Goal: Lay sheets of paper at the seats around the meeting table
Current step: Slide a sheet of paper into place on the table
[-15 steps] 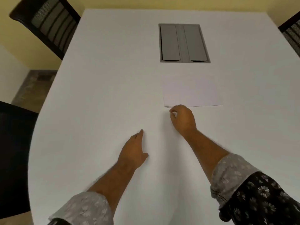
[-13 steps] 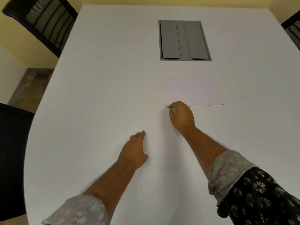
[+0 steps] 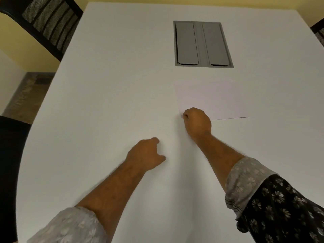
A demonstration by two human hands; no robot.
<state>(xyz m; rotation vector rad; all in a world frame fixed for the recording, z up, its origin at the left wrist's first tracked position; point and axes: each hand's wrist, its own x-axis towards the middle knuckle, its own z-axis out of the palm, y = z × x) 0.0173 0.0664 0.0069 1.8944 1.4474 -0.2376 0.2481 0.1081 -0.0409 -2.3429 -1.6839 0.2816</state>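
A thin stack of white paper sheets [image 3: 213, 98] lies flat on the white meeting table [image 3: 112, 102], just below the grey hatch. My right hand [image 3: 197, 122] rests on the stack's near left corner, fingers curled and pinching at the edge. The near edge of the stack shows as a thin dark line to the right of that hand. My left hand [image 3: 144, 155] lies on the bare tabletop to the lower left, fingers loosely bent, holding nothing.
A grey cable hatch [image 3: 202, 43] with two lids is set into the table's middle. A black mesh chair [image 3: 47, 21] stands at the far left, a dark chair [image 3: 10, 165] at the near left, another chair [image 3: 319, 30] at the far right.
My right hand has slid forward onto the stack's near left corner and closed its fingers there. My left hand's fingers have curled from flat to loosely bent.
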